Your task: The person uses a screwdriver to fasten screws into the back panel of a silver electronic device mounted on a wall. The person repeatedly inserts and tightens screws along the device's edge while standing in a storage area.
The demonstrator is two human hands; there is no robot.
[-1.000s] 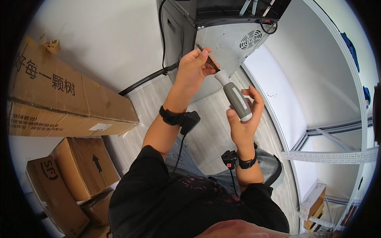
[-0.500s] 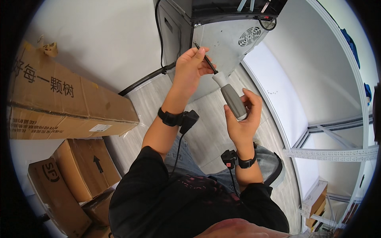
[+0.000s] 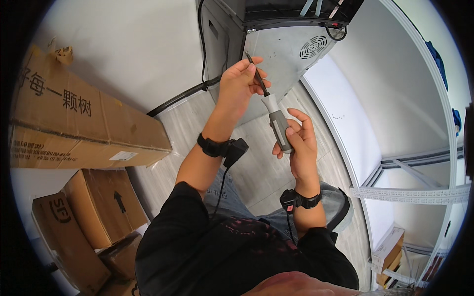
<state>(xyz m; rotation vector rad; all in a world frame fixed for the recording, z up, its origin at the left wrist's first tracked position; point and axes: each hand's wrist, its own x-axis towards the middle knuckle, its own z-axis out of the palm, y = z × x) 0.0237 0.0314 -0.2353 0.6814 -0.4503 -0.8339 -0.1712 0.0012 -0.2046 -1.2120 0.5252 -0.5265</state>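
Note:
A screwdriver with a grey handle, a pale collar and a dark shaft lies slantwise between my hands, its tip pointing up and left. My left hand pinches the shaft between thumb and fingers near the tip. Around the handle's lower end is my right hand, thumb laid along it and index finger lifted off. Just beyond the tip stands the grey metal panel of a boxy machine. Whether the tip touches the panel, I cannot tell.
A round vent sits in the panel, and a black cable runs down beside the machine. Cardboard boxes are stacked at my left. White shelving stands at my right. Both wrists carry strapped black devices with cords.
My right hand has shifted left and rolled over the handle, its thumb now on top. The handle has turned and stands steeper. My left hand keeps its pinch on the shaft.

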